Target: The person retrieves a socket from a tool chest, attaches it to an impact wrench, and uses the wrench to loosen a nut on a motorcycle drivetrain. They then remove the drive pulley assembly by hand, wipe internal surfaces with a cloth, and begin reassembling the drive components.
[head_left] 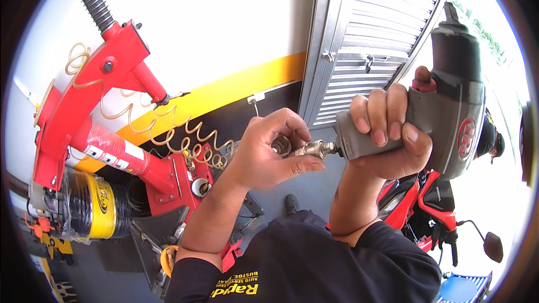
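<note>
My right hand (387, 126) is wrapped around the handle of a grey and black air impact wrench (452, 106), raised with its square drive pointing up. Its index finger lies near the red trigger. From the handle's end sticks a metal air fitting, with a silver quick coupler (310, 149) on it. My left hand (269, 151) pinches that coupler between thumb and fingers. Inside the curl of the same hand sits a metal socket-like piece (281, 146), partly hidden by the fingers. A coiled tan air hose (168, 134) runs behind this hand; its end is hidden.
To the left stands a red tyre-changing machine (62, 129) with a wrapped black and yellow drum (101, 205). A slatted metal door (370, 39) is ahead. On the right are a red motorcycle (432, 202) and another person (490, 137). A blue-white striped object (463, 287) lies low right.
</note>
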`<state>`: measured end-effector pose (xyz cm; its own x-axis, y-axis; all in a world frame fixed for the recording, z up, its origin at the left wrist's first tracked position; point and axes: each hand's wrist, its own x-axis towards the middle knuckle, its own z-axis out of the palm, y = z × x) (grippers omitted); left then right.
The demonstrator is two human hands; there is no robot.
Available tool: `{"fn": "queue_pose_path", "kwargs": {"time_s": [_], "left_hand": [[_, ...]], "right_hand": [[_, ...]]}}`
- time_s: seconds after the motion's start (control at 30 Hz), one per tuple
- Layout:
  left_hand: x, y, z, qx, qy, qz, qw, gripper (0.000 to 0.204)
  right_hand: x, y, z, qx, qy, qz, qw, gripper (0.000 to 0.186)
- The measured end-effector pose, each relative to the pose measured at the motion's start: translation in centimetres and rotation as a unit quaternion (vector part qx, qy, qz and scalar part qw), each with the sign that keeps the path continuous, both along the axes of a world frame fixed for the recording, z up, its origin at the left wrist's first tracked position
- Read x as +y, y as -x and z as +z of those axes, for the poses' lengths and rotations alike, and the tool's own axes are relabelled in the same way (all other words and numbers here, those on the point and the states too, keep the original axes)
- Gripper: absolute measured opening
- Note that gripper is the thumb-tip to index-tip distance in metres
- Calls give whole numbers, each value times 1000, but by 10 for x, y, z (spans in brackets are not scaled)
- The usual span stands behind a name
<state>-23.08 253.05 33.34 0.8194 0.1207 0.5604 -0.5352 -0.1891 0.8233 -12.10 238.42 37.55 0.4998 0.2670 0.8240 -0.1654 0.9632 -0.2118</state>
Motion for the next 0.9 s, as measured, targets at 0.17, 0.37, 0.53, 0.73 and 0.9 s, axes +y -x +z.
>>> {"fn": "queue_pose_path", "kwargs": {"time_s": [0.17, 0.37, 0.53, 0.73, 0.9], "left_hand": [[4, 19, 18, -79, -285, 174, 939, 42], [4, 44, 27, -54, -509, 231, 828, 54], [13, 44, 9, -13, -326, 165, 931, 42], [19, 29, -8, 1, -158, 5, 987, 49], [26, 43, -31, 100, 155, -40, 982, 47]], "right_hand": [[7, 5, -9, 44, -33, -9, 998, 64], [9, 2, -7, 87, -15, 51, 995, 62], [16, 13, -8, 78, -4, 52, 996, 62], [20, 10, -12, 45, 32, 39, 998, 65], [35, 19, -20, 83, 45, 45, 995, 63]]}}
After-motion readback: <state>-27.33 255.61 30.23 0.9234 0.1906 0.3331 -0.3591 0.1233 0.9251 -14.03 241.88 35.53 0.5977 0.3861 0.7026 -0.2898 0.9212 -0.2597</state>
